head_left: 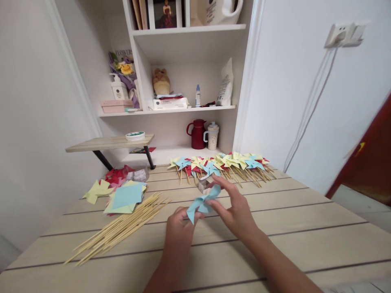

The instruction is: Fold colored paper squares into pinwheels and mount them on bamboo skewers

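Note:
A light blue paper pinwheel is held up over the wooden table between both hands. My left hand pinches its lower left side, fingers partly hidden behind the paper. My right hand grips the right side, with thumb in front and fingers curled over the upper blade. No stick shows on this pinwheel. Just behind it stands a small box, partly covered by the hands. To the left lies a loose bundle of thin wooden sticks, and beyond it a stack of square paper sheets, blue on top.
Finished pinwheels on sticks lie in a row along the back of the table. Yellow-green folded paper and red paper pieces lie at left, near a small raised wooden shelf. A red jug and a cup stand behind.

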Demonstrator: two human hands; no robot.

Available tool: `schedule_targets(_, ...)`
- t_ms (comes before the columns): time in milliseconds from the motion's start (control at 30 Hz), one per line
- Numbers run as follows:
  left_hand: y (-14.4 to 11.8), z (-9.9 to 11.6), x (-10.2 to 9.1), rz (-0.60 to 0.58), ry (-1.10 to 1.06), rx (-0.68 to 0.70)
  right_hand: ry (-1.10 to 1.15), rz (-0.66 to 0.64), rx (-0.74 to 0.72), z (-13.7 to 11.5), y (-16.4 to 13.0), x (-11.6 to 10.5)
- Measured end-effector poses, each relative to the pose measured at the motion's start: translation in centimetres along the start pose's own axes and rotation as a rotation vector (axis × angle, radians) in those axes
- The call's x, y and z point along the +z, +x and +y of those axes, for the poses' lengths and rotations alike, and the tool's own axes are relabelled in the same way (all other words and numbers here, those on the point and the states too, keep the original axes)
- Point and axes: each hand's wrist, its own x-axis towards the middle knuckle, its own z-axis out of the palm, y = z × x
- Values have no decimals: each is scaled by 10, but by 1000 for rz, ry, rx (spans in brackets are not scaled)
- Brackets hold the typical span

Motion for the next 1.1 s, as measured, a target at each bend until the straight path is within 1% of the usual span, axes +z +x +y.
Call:
schedule_targets(33, 0, 1, 0, -20, -70, -108, 31, 34, 48, 1, 0, 0)
schedule_targets(100, 1, 3, -2, -43, -215, -246, 103, 104, 163, 2, 0, -1)
schedule_targets(167, 1, 2, -5, -62, -373, -315, 187, 150, 293, 4, 1, 0)
schedule_targets(233, 0, 0, -7, -77, -507, -369, 299, 141, 407, 6, 2, 2)
schedule_targets(333, 0, 0, -9, -62, -624, -418, 442, 8, 526, 6, 1, 7)
schedule_targets(400, 0, 0, -9, -23, -667, -430, 469, -102, 579, 6, -1, 12)
schedule_targets(533, 2, 0, -9, 61, -732, -449, 509, -304, 651, 5, -6, 21)
schedule_targets(667, 2, -3, -10, 65, -767, -434, 550, -475, 690, 3, -13, 31)
schedule_targets(767, 2, -4, -11, 57, -781, -426, 572, -552, 679, -3, -16, 34)
schedule_targets(933, 2, -2, -11, 55, -795, -432, 588, -679, 701, -15, -17, 31)
schedule_targets(1033, 2, -1, -11, 56, -801, -439, 590, -715, 689, -16, -18, 32)
schedule_targets(1100, 2, -1, -11, 53, -803, -442, 593, -709, 700, -14, -20, 34)
